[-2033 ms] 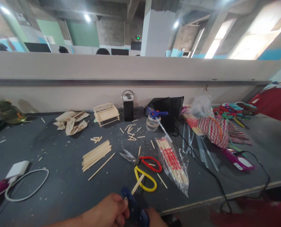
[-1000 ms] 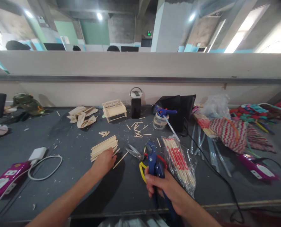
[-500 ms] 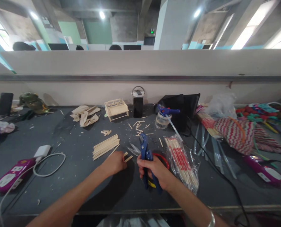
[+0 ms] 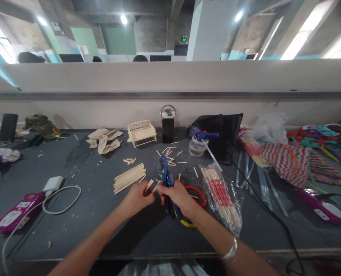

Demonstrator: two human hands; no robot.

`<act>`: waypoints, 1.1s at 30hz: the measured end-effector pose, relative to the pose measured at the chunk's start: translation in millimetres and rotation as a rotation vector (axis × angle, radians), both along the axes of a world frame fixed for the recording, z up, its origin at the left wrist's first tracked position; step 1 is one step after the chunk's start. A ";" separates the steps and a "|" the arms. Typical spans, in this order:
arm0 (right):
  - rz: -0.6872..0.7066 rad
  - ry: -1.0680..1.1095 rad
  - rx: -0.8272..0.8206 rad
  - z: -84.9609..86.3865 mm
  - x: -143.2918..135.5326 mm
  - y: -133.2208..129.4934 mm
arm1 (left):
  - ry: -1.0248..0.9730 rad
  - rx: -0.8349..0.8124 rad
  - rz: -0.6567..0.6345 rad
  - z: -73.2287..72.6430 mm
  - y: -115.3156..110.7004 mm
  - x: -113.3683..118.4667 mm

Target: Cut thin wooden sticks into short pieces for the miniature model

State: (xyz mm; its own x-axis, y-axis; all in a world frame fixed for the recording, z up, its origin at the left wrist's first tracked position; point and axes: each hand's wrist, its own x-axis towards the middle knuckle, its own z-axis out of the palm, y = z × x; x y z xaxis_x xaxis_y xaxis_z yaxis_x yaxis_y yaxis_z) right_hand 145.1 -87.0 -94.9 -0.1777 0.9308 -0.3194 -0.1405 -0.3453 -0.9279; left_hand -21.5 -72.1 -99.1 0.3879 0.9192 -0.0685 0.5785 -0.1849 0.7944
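Observation:
My left hand (image 4: pixel 137 199) is closed around short wooden sticks (image 4: pixel 149 185), their ends poking up past the thumb. Close beside it, my right hand (image 4: pixel 178 196) grips a blue hand cutter (image 4: pixel 164 170), held upright with its head pointing away from me. The right thumb and fingertip also meet at the end of a small stick (image 4: pixel 156 188) near the left hand. Under the right hand lies a pair of scissors with a red and yellow handle (image 4: pixel 204 199), largely covered. A bundle of longer wooden sticks (image 4: pixel 129 178) lies just beyond my left hand.
Short cut pieces (image 4: pixel 170 159) lie scattered ahead, below a small wooden bench model (image 4: pixel 142 132) and a phone (image 4: pixel 168 131). A glue gun (image 4: pixel 205 135) rests on a clear tape roll (image 4: pixel 197 148). Right of me is a bag of sticks (image 4: pixel 222 195); left, a purple power strip (image 4: pixel 19 212).
My right hand and the cutter have moved left, up against my left hand. The left hand has turned, so the stick ends now point upward. A short stick now shows beyond the right hand.

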 end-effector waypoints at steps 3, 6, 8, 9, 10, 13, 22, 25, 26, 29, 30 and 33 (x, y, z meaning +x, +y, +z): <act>-0.012 -0.173 0.146 5.6 -4.5 6.1 | -0.208 -0.042 -0.048 -5.0 -5.2 5.6; -0.003 -0.387 0.320 11.6 -4.0 10.1 | -0.411 -0.115 -0.032 -12.3 -8.8 8.4; 0.019 -0.517 0.450 15.1 -2.9 10.2 | -0.489 -0.142 -0.005 -16.9 -9.0 7.5; 0.029 -0.565 0.508 16.2 -2.8 9.5 | -0.511 -0.137 0.002 -18.9 -8.5 6.5; 0.035 -0.603 0.557 16.8 -3.1 8.4 | -0.530 -0.121 0.002 -20.9 -7.8 5.4; 0.025 -0.684 0.652 14.7 -6.2 4.1 | -0.582 -0.080 -0.010 -26.7 -5.5 2.5; 0.057 -0.820 0.676 7.6 -12.2 0.1 | -0.779 -0.241 -0.010 -44.3 -8.3 2.9; 0.101 -0.844 0.683 10.4 -11.1 -0.4 | -0.815 -0.265 -0.033 -48.7 -8.8 1.7; 0.117 -0.840 0.687 11.4 -10.3 -0.2 | -0.816 -0.268 -0.044 -49.8 -8.7 1.5; 0.126 -0.809 0.688 14.4 -6.1 2.2 | -0.787 -0.245 -0.067 -49.6 -8.4 2.3; 0.110 -0.788 0.680 15.3 -4.1 3.8 | -0.766 -0.227 -0.071 -47.8 -8.3 3.3; 0.031 -0.660 0.633 17.2 2.9 9.5 | -0.700 -0.140 -0.089 -38.4 -8.0 7.4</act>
